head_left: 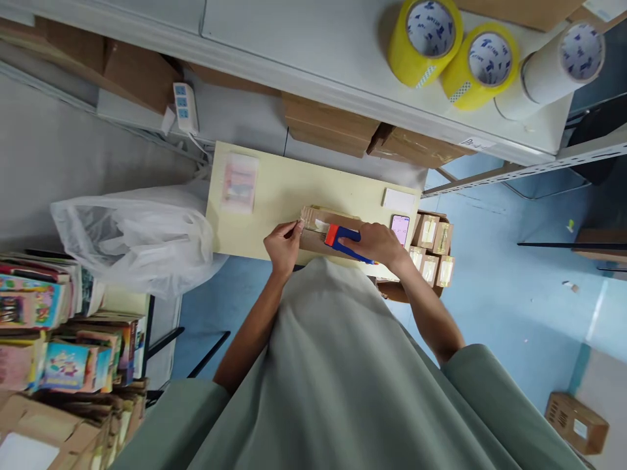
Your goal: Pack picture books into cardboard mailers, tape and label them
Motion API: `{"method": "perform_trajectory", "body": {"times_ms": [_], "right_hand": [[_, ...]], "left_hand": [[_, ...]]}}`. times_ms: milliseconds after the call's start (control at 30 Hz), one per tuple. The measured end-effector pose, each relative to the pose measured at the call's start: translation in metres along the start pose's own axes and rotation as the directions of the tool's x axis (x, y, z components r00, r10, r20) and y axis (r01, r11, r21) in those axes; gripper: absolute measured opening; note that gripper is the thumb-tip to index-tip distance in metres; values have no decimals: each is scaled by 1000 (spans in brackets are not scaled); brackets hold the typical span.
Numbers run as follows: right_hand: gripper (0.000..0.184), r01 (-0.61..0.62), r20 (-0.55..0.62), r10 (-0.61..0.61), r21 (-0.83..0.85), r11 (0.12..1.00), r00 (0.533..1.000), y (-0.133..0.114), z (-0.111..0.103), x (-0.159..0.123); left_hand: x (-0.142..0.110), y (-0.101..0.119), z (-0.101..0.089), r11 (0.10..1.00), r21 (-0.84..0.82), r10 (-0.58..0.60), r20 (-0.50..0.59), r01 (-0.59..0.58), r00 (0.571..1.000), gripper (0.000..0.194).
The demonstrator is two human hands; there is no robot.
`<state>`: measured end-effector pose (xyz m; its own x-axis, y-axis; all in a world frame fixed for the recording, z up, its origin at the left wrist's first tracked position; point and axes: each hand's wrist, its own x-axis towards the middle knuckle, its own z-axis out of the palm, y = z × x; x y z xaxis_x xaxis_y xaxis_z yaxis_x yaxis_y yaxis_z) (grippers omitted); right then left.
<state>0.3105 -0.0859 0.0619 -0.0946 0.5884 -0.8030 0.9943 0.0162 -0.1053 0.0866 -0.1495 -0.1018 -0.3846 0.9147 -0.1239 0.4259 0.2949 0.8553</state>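
A narrow brown cardboard box (313, 242) lies on the pale yellow table (274, 179), close against my body. My left hand (285, 248) is closed at the box's left end, thumb and fingers pinched at its corner, where shiny clear tape shows. Wrapped in my right hand (377, 243) is a blue tape dispenser (350, 245) with a red front end. Its red end rests over the middle of the box, beside a small white label (322, 225). My palm hides part of the dispenser and the box's right end.
A phone (400, 228) and a white pad (398, 199) lie at the table's right; a plastic-wrapped packet (240, 183) lies left. A white plastic bag (137, 235) hangs left. Small boxes (428, 230) fill a carton at right. Tape rolls (426, 39) stand on the overhead shelf (304, 39).
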Motion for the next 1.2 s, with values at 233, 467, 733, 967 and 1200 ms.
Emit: {"method": "perform_trajectory", "body": {"times_ms": [233, 467, 733, 967, 1200], "right_hand": [[66, 89, 61, -95, 87, 992, 994, 60, -9, -25], [66, 27, 97, -40, 134, 991, 994, 119, 0, -17], [61, -11, 9, 10, 15, 1000, 1000, 98, 34, 27], [61, 3, -148, -3, 0, 1000, 989, 66, 56, 35], [57, -21, -295, 30, 35, 999, 955, 41, 78, 48]], "left_hand": [[28, -6, -28, 988, 146, -23, -128, 42, 991, 18], [50, -15, -52, 982, 189, -1, -119, 23, 993, 18], [53, -9, -46, 978, 208, 15, -61, -2, 998, 22], [59, -2, -48, 961, 277, -10, -21, 15, 1000, 23], [59, 6, -41, 951, 309, 22, -6, -20, 1000, 27]]}}
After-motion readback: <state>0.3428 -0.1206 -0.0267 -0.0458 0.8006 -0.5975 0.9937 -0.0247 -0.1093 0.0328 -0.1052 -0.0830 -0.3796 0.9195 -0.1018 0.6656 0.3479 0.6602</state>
